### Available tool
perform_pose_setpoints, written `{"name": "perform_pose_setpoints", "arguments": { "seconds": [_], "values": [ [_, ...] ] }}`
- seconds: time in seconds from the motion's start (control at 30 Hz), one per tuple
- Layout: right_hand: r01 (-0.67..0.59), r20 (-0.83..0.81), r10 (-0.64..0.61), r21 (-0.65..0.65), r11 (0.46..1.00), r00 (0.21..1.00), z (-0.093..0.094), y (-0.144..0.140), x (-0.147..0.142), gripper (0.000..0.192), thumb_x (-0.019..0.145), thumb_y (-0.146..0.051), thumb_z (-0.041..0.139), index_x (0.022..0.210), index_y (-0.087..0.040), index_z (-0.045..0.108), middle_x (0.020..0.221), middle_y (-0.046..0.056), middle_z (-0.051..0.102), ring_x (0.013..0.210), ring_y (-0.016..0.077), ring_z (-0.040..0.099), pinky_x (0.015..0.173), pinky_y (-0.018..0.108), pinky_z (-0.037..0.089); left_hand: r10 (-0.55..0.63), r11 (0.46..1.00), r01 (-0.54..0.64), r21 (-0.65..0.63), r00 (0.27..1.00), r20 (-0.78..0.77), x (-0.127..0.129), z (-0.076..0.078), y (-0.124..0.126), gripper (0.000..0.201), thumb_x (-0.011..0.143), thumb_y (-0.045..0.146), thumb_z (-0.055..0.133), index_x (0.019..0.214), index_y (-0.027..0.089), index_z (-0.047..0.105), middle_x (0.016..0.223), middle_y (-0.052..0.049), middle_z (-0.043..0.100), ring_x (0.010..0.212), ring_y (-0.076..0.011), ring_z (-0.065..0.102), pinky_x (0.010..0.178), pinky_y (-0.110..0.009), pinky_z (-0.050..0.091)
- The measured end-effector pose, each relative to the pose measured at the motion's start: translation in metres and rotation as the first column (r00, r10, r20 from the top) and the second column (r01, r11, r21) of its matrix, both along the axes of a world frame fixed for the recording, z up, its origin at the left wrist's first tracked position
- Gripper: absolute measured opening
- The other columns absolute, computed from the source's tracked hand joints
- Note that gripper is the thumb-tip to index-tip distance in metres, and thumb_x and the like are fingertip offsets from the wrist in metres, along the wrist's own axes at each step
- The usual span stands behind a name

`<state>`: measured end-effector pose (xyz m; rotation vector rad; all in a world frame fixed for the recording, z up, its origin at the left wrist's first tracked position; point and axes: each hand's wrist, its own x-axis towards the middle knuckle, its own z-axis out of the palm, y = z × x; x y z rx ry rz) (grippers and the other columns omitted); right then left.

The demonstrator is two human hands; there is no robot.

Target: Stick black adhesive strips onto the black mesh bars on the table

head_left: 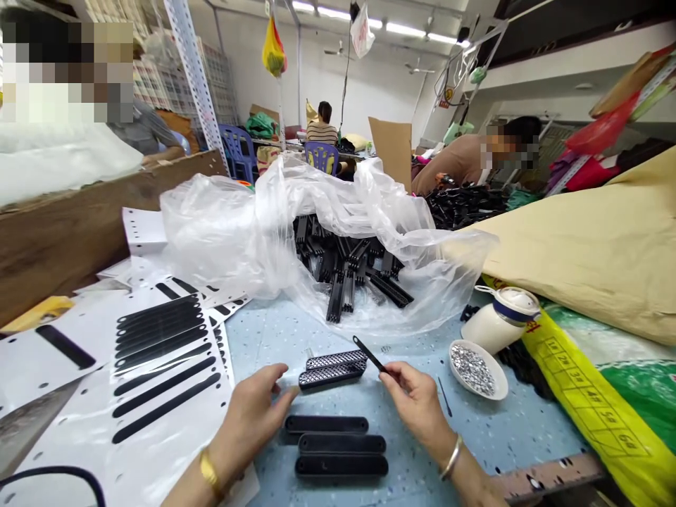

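At a blue worktable, a person's left hand pinches the near end of a studded black bar, fingers closed on it, a second bar lying just behind. The right hand is closed around a thin black tool, its tip raised over the bars' far end. Three smooth black strips lie side by side between the wrists. A white dish of small silver bits sits just to the right, near a tipped white jar. Behind, a clear bag spills more black parts; white die-cut sheets cover the left. Other people work in the background. The risks, judging from here: the tool could slip off the studs, or a wrist could nudge the dish and scatter its contents.
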<state>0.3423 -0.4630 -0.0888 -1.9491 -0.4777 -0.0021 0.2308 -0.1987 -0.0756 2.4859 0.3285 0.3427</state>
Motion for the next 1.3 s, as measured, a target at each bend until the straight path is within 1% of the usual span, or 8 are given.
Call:
{"name": "perform_pose_setpoints", "arguments": {
  "seconds": [0.1,0.2,0.37,0.5,0.63,0.77,1.03,1.3],
  "values": [
    [-0.069,-0.039,0.070,0.015,0.997,0.997,-0.011,0.012,0.013,0.022,0.084,-0.035,0.060,0.083,-0.014,0.068,0.075,0.006,0.069,0.068,0.0175,0.064,0.064,0.026,0.053,-0.095,0.995,0.096,0.003,0.984,-0.153,0.019,0.004,-0.001,0.024,0.077,0.032,0.057,0.091,0.016,0.068,0.073,-0.007,0.070,0.066,-0.0217,0.065,0.064,-0.030,0.047],
    [-0.100,-0.062,0.101,0.020,0.995,0.993,-0.019,0.021,0.018,0.022,0.085,-0.033,0.058,0.086,-0.014,0.068,0.079,0.008,0.070,0.071,0.0184,0.066,0.067,0.027,0.054,-0.156,0.988,0.153,-0.029,0.968,-0.196,0.025,0.005,-0.009,0.019,0.078,0.028,0.054,0.086,0.017,0.068,0.072,-0.005,0.068,0.066,-0.0198,0.062,0.063,-0.027,0.042],
    [-0.126,0.072,0.137,-0.132,0.983,0.988,-0.011,0.013,0.011,0.020,0.087,-0.030,0.054,0.086,-0.015,0.068,0.076,0.005,0.068,0.068,0.0169,0.063,0.064,0.027,0.052,-0.220,0.970,0.195,-0.144,0.957,-0.191,0.023,0.003,-0.017,0.020,0.079,0.028,0.054,0.088,0.018,0.068,0.072,-0.005,0.067,0.066,-0.0187,0.061,0.063,-0.027,0.042],
    [-0.206,0.186,0.264,-0.281,0.937,0.946,0.003,-0.007,0.003,0.019,0.090,-0.026,0.051,0.083,-0.016,0.066,0.073,0.004,0.065,0.066,0.0161,0.062,0.061,0.027,0.049,-0.229,0.956,0.187,-0.226,0.958,-0.174,0.019,0.002,-0.018,0.023,0.075,0.025,0.057,0.092,0.017,0.070,0.077,-0.005,0.068,0.070,-0.0195,0.061,0.066,-0.029,0.044],
    [-0.261,0.276,0.350,-0.313,0.913,0.895,0.006,-0.015,0.004,0.015,0.092,-0.022,0.051,0.095,-0.015,0.063,0.085,0.007,0.067,0.076,0.0177,0.064,0.070,0.030,0.052,-0.196,0.931,0.135,-0.338,0.968,-0.154,0.016,0.001,-0.019,0.029,0.072,0.022,0.058,0.097,0.016,0.070,0.081,-0.005,0.069,0.074,-0.0193,0.062,0.072,-0.031,0.047],
    [-0.315,0.355,0.431,-0.341,0.886,0.829,0.003,-0.005,0.010,0.015,0.092,-0.017,0.049,0.101,-0.014,0.060,0.092,0.010,0.066,0.082,0.0204,0.063,0.072,0.033,0.053,-0.196,0.904,0.108,-0.414,0.965,-0.175,0.016,-0.001,-0.018,0.026,0.073,0.023,0.057,0.095,0.016,0.071,0.078,-0.004,0.069,0.072,-0.0183,0.062,0.071,-0.031,0.048],
    [-0.454,0.196,0.587,-0.461,0.762,0.785,0.013,0.010,0.011,0.018,0.093,-0.012,0.042,0.102,-0.014,0.057,0.087,0.009,0.061,0.078,0.0214,0.057,0.070,0.036,0.049,-0.189,0.878,0.090,-0.470,0.968,-0.167,0.016,0.002,-0.017,0.020,0.072,0.021,0.060,0.088,0.017,0.071,0.074,-0.001,0.067,0.071,-0.0158,0.061,0.069,-0.028,0.047],
    [-0.473,0.149,0.604,-0.486,0.734,0.783,0.015,0.014,0.011,0.013,0.093,-0.012,0.044,0.095,-0.015,0.056,0.082,0.007,0.058,0.076,0.0205,0.053,0.067,0.034,0.043,-0.197,0.875,0.097,-0.474,0.966,-0.165,0.016,0.005,-0.016,0.018,0.073,0.021,0.059,0.087,0.018,0.070,0.074,0.000,0.068,0.071,-0.0151,0.061,0.068,-0.027,0.046]
  ]
}}
